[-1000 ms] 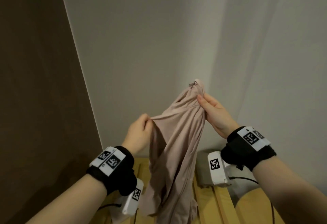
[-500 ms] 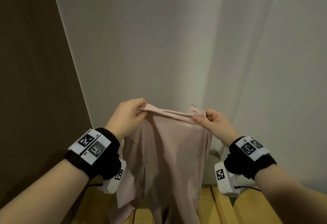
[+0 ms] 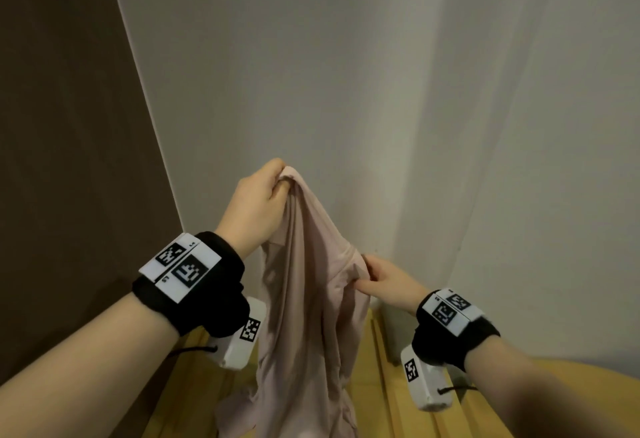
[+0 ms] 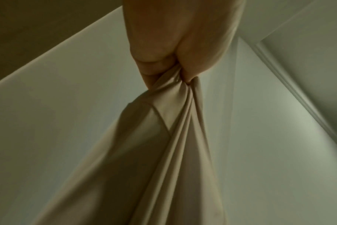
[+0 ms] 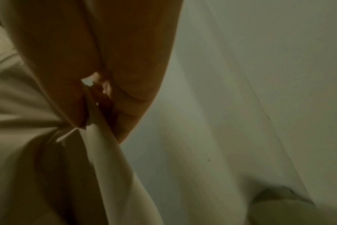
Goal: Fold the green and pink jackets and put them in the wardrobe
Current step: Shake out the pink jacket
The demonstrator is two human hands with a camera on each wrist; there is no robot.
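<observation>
**Pink jacket held up in both hands**

From the head view, the left hand is raised high and its fingers are curled tight around a bunch of the pink jacket. The cloth hangs down from this fist in long folds. The right hand is lower and to the right; it pinches another part of the same jacket between thumb and fingers. The lower end of the jacket reaches the wooden slats below. Both wrists carry black bands with white marker blocks. Behind stands a pale wall, and to the left a dark brown panel.

From the left wrist view, the left hand squeezes the gathered jacket, which falls away in pleats.

From the right wrist view, the right hand grips a fold of the jacket between thumb and fingers.
</observation>
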